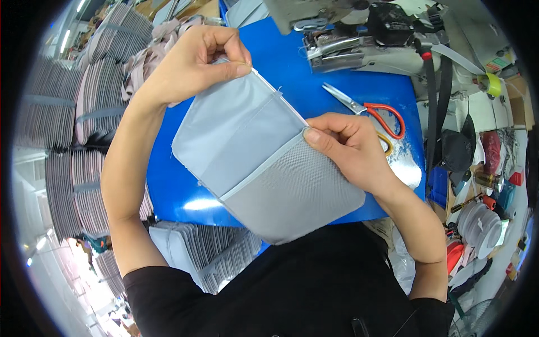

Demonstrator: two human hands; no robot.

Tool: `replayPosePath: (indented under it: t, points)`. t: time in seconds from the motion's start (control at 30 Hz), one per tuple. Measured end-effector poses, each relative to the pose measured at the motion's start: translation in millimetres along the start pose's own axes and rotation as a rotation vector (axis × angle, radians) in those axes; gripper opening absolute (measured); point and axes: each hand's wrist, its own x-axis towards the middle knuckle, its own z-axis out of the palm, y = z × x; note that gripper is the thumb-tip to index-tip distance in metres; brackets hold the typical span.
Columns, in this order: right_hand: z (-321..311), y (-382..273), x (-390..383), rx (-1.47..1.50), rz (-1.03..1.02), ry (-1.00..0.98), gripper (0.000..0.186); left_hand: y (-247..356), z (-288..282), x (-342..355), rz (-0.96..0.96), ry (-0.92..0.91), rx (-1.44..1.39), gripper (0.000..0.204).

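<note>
A grey fabric panel [241, 132] with rounded corners is held up over the blue tabletop. Its lower right part is a mesh pocket [297, 188], edged by a pale grey binding strip [261, 168]. My left hand [210, 59] pinches the panel's upper corner between thumb and fingers. Farther right, my right hand [351, 146] pinches the same edge where the binding strip meets it. Between the two hands the edge runs straight, with a thin white line along it and a few loose threads. The fingertips behind the cloth are hidden.
Scissors [365, 106] with red and yellow handles lie on the blue tabletop [281, 53], right of the panel. A sewing machine [365, 50] stands at the back right. Tied stacks of grey panels [101, 101] rise at the left, with another stack [210, 250] below the table edge.
</note>
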Motion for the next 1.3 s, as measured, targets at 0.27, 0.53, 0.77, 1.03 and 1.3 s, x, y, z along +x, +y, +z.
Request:
replayPosePath:
  t: [0.27, 0.53, 0.77, 1.03, 1.3]
  points:
    - [-15.3, -10.0, 22.5, 0.137, 0.068, 0.156, 0.027, -21.7, -3.7, 68.5, -0.017, 0.065, 0.097, 0.016]
    - [-20.0, -11.1, 33.5, 0.185, 0.042, 0.178, 0.030, -40.2, -5.2, 88.8, 0.096, 0.086, 0.013, 0.034]
    - [-17.1, -12.7, 37.5, 0.151, 0.034, 0.241, 0.030, -67.1, -17.6, 109.5, 0.045, -0.016, 0.113, 0.043]
    - [-11.0, -5.6, 54.0, 0.247, -0.073, 0.360, 0.032, -71.7, -17.1, 140.5, 0.188, 0.061, 0.604, 0.048]
    - [-10.3, -1.4, 43.3, 0.366, -0.058, 0.352, 0.031, 12.9, 103.3, -33.7, 0.291, 0.258, 0.599, 0.080]
